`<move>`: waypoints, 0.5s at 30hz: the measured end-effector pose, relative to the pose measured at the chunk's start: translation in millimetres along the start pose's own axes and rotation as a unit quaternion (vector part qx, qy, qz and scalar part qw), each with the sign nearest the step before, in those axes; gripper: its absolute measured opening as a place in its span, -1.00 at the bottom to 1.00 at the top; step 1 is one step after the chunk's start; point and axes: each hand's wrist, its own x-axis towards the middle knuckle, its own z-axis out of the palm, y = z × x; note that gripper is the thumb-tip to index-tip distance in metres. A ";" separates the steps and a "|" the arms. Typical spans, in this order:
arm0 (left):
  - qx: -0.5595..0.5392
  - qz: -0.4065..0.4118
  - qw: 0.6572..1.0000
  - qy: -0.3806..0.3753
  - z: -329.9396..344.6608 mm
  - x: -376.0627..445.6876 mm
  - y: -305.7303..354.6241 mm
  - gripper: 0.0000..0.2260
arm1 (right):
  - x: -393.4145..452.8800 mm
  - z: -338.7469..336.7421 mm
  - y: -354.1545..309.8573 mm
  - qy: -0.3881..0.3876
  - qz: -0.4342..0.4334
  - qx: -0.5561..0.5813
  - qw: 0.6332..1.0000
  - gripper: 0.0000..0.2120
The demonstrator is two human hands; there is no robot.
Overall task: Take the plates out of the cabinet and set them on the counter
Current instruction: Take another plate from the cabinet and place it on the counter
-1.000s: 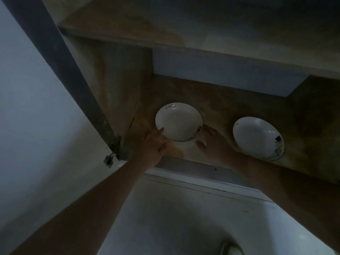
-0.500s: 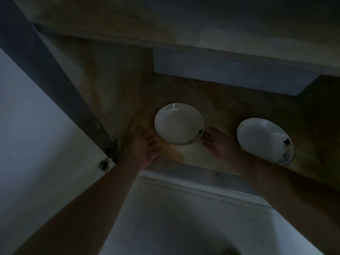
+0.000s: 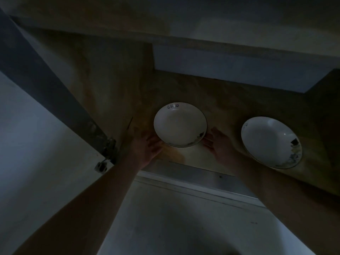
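Two white plates with dark rim markings lie on the dim wooden cabinet shelf (image 3: pixel 239 100). The left plate (image 3: pixel 180 124) sits near the shelf's front. My left hand (image 3: pixel 147 147) is at its lower left edge and my right hand (image 3: pixel 219 144) at its lower right edge. The fingertips of both hands are tucked under the rim, so the plate is cradled between them. The right plate (image 3: pixel 270 140) lies untouched, just past my right forearm.
The open cabinet door (image 3: pixel 33 137) hangs at the left, its hinge (image 3: pixel 105 153) close to my left wrist. A shelf board (image 3: pixel 239 21) runs overhead. The cabinet's front ledge (image 3: pixel 198 179) lies below my hands, and a pale surface (image 3: pixel 184 223) lies under it.
Both hands have slid in from the plate's sides until their fingertips went under its rim. The view has shifted slightly. The right plate has not moved.
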 end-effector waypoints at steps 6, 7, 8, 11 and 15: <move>0.046 -0.004 0.999 -0.011 -2.6 2.7 4.7 -0.44 | 3.1 5.3 -2.4 0.040 0.018 -0.036 0.998 -0.72; 0.057 -0.003 0.998 -0.014 -2.1 3.4 4.9 -0.45 | 4.6 6.6 -4.4 0.043 0.025 -0.043 0.998 -0.70; 0.068 -0.001 0.998 -0.017 -1.0 3.8 5.1 -0.45 | 7.0 7.4 -5.7 0.041 0.032 -0.051 0.997 -0.65; 0.082 0.004 0.996 -0.015 2.7 3.8 5.4 -0.41 | 13.5 9.9 -10.1 0.031 0.033 -0.055 0.997 -0.50; 0.102 0.031 0.994 -0.009 7.3 3.7 6.1 -0.53 | 13.1 10.2 -18.4 0.003 0.041 -0.002 0.999 -0.49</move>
